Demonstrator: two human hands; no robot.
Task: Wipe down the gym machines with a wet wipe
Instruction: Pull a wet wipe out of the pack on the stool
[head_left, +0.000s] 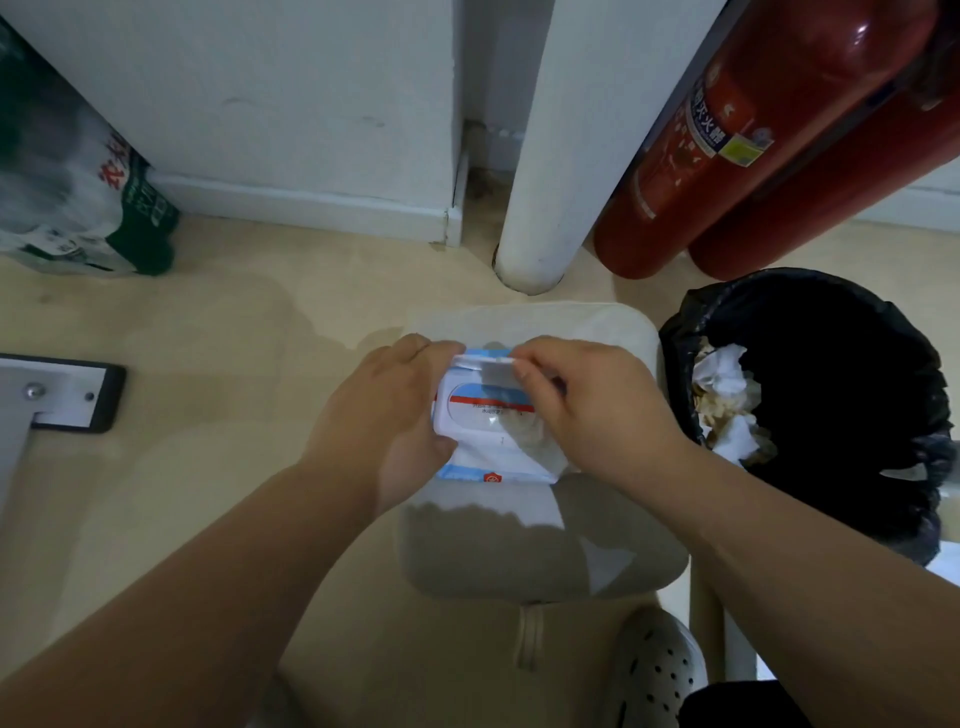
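Observation:
A white and blue pack of wet wipes (485, 434) is held above a white stool seat (597, 332). My left hand (387, 415) grips the pack from its left side, fingers over the top edge and thumb underneath. My right hand (587, 402) pinches the raised white flap lid (493, 370) at the pack's top edge. The oval opening under the lid shows, with a red stripe across it. No loose wipe is visible outside the pack.
A bin with a black liner (810, 395) holding crumpled tissues stands to the right. Two red fire extinguishers (737, 156) lean by a white pipe (556, 156). A shrink-wrapped bottle pack (78, 197) sits far left, a metal machine foot (57, 395) at left.

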